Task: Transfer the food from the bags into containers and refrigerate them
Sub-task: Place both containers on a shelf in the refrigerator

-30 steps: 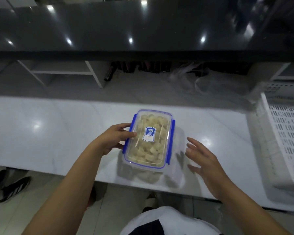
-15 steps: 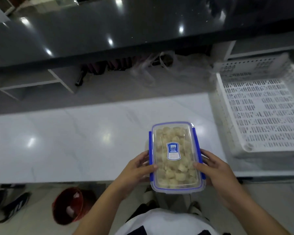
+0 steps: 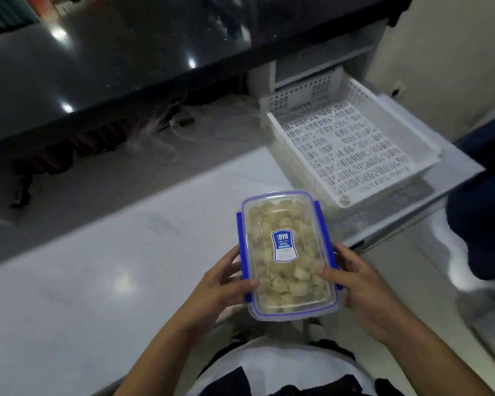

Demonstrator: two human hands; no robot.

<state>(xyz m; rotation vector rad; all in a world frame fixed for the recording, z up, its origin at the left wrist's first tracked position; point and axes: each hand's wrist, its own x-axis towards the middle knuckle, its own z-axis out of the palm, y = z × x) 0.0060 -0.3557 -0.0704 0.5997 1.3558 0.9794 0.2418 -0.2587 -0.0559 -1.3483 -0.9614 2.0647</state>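
**Head view: sealed container lifted, fridge run comes next**

Head camera looks down on a clear container [image 3: 289,255] with a blue-rimmed lid, packed with pale food chunks and labelled on top. The lid looks seated and its blue side latches appear folded down, so the filling step seems finished for this box; my reading is that the step in hand is carrying it off to be refrigerated.

The left hand [image 3: 226,284] grips the box's left long side, thumb laid over the lid edge and fingers curled beneath. The right hand [image 3: 360,284] mirrors it on the right side, thumb on the lid, fingers wrapped under. Between them the container sits level, out past the near edge of the white counter [image 3: 103,267], held in the air rather than resting.

Beyond the right hand, further out and to its right, a white perforated basket [image 3: 352,147] lies on the counter. Crumpled clear bags [image 3: 166,130] lie well beyond the left hand.

No fridge is in view, so the next move calls for turning to find it while keeping the box flat, and probably freeing one hand for the door.
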